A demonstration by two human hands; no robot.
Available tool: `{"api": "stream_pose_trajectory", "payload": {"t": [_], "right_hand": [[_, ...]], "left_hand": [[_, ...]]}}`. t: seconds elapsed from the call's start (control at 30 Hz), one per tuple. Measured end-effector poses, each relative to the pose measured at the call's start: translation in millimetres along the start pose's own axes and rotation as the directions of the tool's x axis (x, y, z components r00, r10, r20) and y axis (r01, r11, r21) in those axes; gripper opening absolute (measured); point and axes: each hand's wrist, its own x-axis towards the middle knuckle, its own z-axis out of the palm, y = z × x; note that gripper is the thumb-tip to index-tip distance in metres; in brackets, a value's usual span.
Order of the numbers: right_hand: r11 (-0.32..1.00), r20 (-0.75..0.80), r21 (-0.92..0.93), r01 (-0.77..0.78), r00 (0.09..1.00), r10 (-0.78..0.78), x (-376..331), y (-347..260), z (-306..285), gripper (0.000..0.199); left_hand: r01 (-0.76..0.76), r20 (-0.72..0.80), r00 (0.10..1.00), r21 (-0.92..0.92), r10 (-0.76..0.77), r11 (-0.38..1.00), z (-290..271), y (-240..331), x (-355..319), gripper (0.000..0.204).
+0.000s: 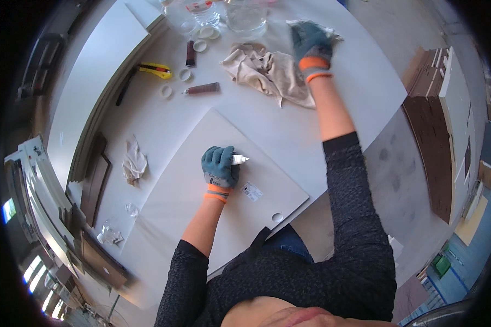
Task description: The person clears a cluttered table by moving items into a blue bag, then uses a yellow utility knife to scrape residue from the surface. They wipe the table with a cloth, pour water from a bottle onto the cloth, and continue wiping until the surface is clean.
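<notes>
Tube [239, 159], small and white, sticks out of the gloved left hand [220, 167], whose fingers are curled tight around it over a white panel [191, 191] on the bench [354, 82]. Far across the bench, the gloved right hand [311, 42] rests on crinkled clear plastic [333, 34] beside a beige rag [267, 71]; its grip cannot be told. A yellow knife [154, 70] and brown tube [202, 89] lie left of the rag.

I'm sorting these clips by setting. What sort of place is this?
Probably a furniture or joinery workshop. A large white panel lies on a white worktable, dark brown boards are stacked beside it, and a yellow utility knife and small brown touch-up tubes lie near a beige rag.
</notes>
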Motion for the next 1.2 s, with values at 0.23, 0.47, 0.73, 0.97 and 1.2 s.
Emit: {"api": "stream_pose_trajectory", "payload": {"t": [0.23,0.47,0.73,0.97,1.2], "right_hand": [[0.925,0.366,-0.266,-0.273,0.859,0.359,-5,18,-3,0.042],[0.964,0.121,-0.212,-0.158,0.975,0.186,24,32,9,0.041],[0.886,0.382,-0.436,-0.158,0.859,0.341,55,66,34,0.041],[0.924,0.431,-0.352,-0.15,0.85,0.302,30,54,18,0.042],[0.957,0.183,-0.033,-0.289,0.939,0.29,-10,11,-2,0.041]], "left_hand": [[0.038,0.022,0.999,0.008,-0.038,0.999,-4,-2,-5,0.035],[0.05,0.036,0.998,0.017,-0.05,0.999,-13,1,-4,0.042],[0.05,0.015,0.999,-0.012,-0.049,0.999,-8,-2,-4,0.042],[0.055,0.026,0.998,0.0,-0.055,0.999,-13,3,1,0.043],[0.079,-0.002,0.997,0.016,-0.079,0.997,-14,7,2,0.041]]}}
